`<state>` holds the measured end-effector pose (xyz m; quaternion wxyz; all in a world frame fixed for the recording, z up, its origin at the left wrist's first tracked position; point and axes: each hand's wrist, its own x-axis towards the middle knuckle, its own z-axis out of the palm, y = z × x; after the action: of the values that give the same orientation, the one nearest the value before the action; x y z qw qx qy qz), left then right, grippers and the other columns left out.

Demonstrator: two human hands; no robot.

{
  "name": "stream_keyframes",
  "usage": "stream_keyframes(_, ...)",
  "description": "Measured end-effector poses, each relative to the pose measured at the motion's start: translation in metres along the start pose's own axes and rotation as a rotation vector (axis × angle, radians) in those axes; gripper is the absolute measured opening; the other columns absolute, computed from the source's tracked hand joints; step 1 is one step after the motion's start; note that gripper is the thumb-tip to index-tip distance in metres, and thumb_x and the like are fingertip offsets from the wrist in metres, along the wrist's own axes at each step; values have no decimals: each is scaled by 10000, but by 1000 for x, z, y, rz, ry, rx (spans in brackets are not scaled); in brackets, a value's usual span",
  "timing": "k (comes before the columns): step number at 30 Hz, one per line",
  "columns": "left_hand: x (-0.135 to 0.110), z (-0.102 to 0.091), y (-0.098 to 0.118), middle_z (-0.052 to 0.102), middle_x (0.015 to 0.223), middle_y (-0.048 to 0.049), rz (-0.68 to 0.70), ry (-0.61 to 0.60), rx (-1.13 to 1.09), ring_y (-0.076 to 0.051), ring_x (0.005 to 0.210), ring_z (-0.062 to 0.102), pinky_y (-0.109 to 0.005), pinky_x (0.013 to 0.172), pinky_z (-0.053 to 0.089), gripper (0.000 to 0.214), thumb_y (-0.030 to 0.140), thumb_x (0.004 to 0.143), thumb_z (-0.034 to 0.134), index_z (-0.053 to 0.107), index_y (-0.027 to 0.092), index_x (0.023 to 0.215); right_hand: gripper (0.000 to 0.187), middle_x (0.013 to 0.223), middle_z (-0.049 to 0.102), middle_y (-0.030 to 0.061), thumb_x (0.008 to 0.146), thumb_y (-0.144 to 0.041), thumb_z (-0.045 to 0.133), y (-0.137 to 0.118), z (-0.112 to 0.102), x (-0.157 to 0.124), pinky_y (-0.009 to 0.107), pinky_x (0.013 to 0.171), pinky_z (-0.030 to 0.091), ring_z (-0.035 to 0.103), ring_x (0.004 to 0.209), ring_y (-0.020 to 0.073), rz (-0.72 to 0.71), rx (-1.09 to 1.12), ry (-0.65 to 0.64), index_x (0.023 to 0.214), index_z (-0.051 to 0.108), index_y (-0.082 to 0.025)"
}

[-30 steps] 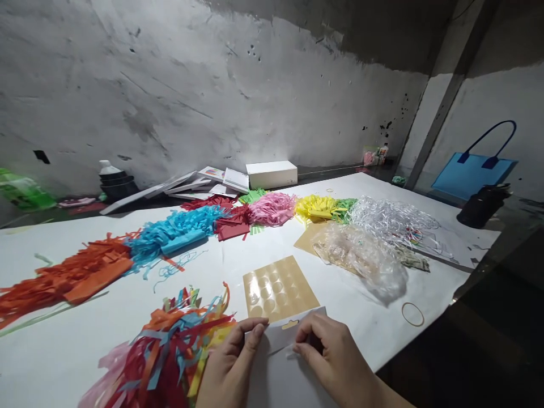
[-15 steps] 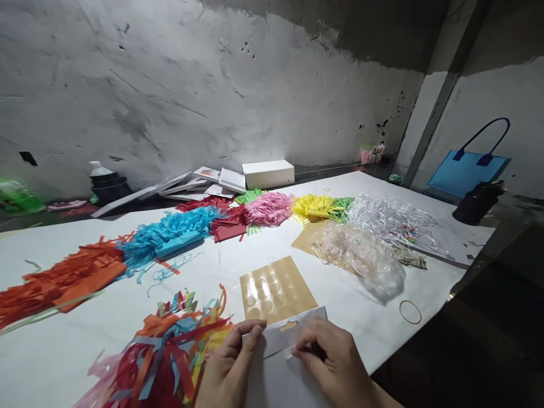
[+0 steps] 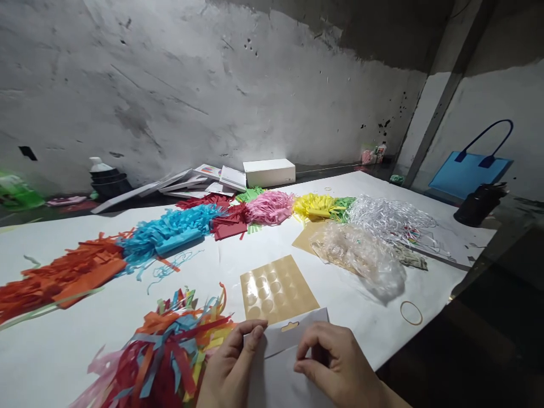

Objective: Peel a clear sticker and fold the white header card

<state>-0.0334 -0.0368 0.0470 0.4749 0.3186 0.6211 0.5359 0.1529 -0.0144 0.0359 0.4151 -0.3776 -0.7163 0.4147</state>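
While left hand (image 3: 232, 368) pins it, packet (image 3: 284, 340) beside right hand (image 3: 335, 362).

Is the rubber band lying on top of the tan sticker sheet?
No, the rubber band lies on the bare white table cover, apart from and right of the tan sticker sheet.

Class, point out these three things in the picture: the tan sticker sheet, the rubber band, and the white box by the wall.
tan sticker sheet (image 3: 278, 289), head view, centre of the sheet.
rubber band (image 3: 402, 309), head view, left edge of the loop.
white box (image 3: 269, 171), head view, front face.
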Motion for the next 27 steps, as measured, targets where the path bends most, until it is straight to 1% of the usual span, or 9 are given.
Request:
stream_keyframes(4,-1,-1,4,726,732,-36,26,20,62,-214,652,625,-273,533,484,531,684,594,806,732,205,811,149,707,637,-19,731,-63,708,-2,2,1,221,572,399,559,610,127,40,-73,-14,734,643,-196)
stream_keyframes(10,0,-1,0,728,790,-32,30,-17,49,-216,757,626,-253,607,479,510,667,635,798,725,211,852,128,709,633,-14,773,-83,667,1,4,0,227,581,412,569,614,135,-27,-120,49,749,626,-202)
stream_keyframes(15,3,-4,-6,718,798,-30,9,-37,63,-214,766,618,-246,601,464,525,687,653,777,712,211,867,118,716,643,-10,785,-95,655,2,4,0,229,575,417,580,619,141,-44,-128,76,762,625,-207)
stream_keyframes(22,2,-4,-6,734,842,-43,-11,-49,54,-214,801,613,-248,623,467,528,683,679,765,707,207,901,106,726,657,-2,806,-103,634,4,5,0,232,594,428,587,631,143,-95,-166,107,777,623,-204)
stream_keyframes(27,0,-3,-3,729,800,-39,-7,-19,75,-230,764,625,-255,578,461,527,680,665,769,710,213,902,100,732,658,8,835,-114,601,5,6,-1,232,606,443,607,643,149,-150,-188,123,797,613,-206)
